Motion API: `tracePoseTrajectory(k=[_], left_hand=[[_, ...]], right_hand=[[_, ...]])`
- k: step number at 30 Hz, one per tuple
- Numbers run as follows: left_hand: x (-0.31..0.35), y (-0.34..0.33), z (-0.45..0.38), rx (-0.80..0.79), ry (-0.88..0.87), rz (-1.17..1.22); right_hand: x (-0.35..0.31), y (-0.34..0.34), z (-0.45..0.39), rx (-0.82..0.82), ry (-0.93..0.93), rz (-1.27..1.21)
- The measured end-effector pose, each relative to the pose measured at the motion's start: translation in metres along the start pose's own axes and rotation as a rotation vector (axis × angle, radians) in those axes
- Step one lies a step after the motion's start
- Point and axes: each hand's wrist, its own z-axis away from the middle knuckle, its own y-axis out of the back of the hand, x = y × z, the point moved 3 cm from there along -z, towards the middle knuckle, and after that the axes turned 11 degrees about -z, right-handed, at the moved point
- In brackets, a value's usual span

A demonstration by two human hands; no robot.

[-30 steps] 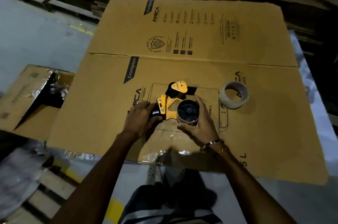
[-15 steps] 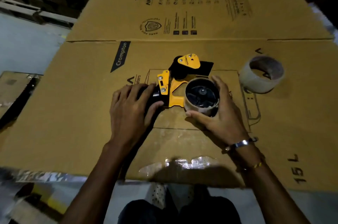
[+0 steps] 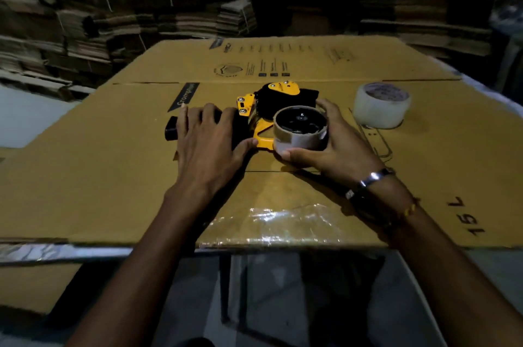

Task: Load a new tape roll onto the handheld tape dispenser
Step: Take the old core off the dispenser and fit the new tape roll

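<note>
A flattened cardboard carton (image 3: 119,177) covers the work surface, with a patch of shiny clear tape (image 3: 283,222) along its near edge. Near the middle of it the handheld tape dispenser (image 3: 266,111) lies on its side: yellow metal frame, black handle toward the left edge. It looks rigid and moderately heavy, so it should stay put under a flat press. The left hand (image 3: 209,148) lies over the handle, fingers nearly straight, thumb touching the frame's lower arm, pressing rather than gripping.

The worn-down cardboard core (image 3: 300,137) sits on the dispenser's black hub, and the right hand (image 3: 339,148) curls around its outer wall, thumb on the near side and fingers behind. The core is light and crushable, so probably best held by the rim with an even squeeze.

The new tape roll (image 3: 380,106), clear and thick, stands flat toward the right edge, well apart from both hands. Its wound surface looks slick; gripping through the centre hole seems safest.
</note>
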Motion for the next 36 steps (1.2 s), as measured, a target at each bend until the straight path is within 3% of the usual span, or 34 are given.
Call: tracePoseTrajectory(k=[8,15,20,27,31,36], left_hand=[[0.002,0.015,0.031,0.049,0.038,0.130],[0.005,0.028,0.053,0.163,0.005,0.135],[0.008,0.026,0.054,0.144,-0.021,0.078],[0.010,0.026,0.056,0.160,-0.032,0.024],[0.009,0.031,0.056,0.242,0.009,-0.071],[0.010,0.034,0.057,0.379,0.044,-0.157]], right_hand=[[-0.017,-0.005,0.030,0.183,0.041,-0.138],[-0.022,0.001,0.060,0.181,0.060,-0.435],[-0.025,0.000,0.062,0.207,0.018,-0.540],[-0.018,-0.002,0.058,0.212,0.009,-0.494],[-0.017,-0.003,0.056,0.160,0.053,-0.224],[-0.014,-0.010,0.050,0.120,0.124,-0.068]])
